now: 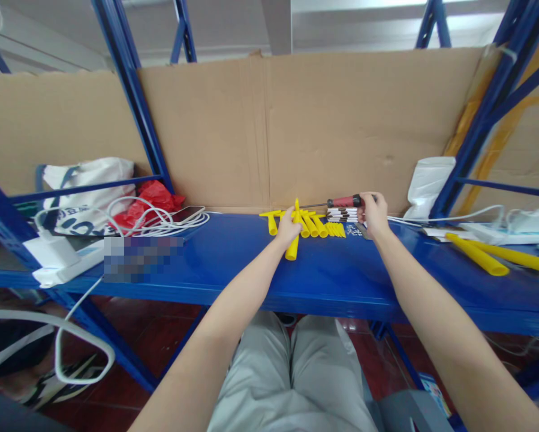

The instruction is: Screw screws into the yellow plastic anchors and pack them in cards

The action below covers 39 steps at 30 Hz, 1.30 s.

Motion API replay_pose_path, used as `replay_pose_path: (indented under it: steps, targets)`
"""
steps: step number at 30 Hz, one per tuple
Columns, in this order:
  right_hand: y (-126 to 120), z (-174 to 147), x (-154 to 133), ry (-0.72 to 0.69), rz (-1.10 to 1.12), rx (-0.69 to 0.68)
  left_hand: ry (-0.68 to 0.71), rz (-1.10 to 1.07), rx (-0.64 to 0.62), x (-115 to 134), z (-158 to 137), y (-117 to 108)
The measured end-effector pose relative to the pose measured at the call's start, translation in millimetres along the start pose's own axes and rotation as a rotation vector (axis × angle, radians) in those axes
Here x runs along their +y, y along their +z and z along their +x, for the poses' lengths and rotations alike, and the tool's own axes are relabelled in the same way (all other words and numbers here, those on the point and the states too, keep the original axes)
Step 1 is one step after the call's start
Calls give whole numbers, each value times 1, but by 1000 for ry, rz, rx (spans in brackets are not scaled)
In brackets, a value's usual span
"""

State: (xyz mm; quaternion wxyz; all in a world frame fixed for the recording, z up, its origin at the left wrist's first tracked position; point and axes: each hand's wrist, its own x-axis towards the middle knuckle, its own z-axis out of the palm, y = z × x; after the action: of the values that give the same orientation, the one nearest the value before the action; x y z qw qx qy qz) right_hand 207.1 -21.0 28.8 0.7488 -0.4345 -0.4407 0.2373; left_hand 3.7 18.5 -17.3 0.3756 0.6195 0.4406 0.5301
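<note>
- At six o'clock I see grey trousers (296, 378).
- At twelve, the left hand (288, 227) is closed around a yellow tube (292, 249).
- At one, the right hand (374, 215) holds a screwdriver (343, 201), its shaft pointing to nine.

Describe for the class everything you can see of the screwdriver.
The screwdriver has a thick red-and-black handle, seemingly plastic or rubber, and a thin, dark shaft that looks like metal. It is held nearly level above the back of the blue shelf, its butt end in the right hand. The shaft points left toward the yellow piece; whether its tip touches is unclear.
</note>
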Motion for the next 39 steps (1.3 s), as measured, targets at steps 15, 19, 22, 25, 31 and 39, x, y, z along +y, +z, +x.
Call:
replay_pose_path:
  steps: [15,19,22,25,31,39]
  targets:
    - [2,-7,-9,79,-46,12,-32,-11,-10,5,-4,-1]
    - [1,-5,-5,44,-50,10,-30,-17,2,5,-5,0]
    - [-1,-3,0,15,-46,0,-26,-21,3,5,-5,0]
    - [-1,-3,-1,32,-33,3,-23,-16,4,5,-5,0]
    - [1,-6,-7,36,-43,6,-21,4,6,5,-3,-1]
    - [-2,-2,-2,33,-21,-27,25,-16,18,4,-3,0]
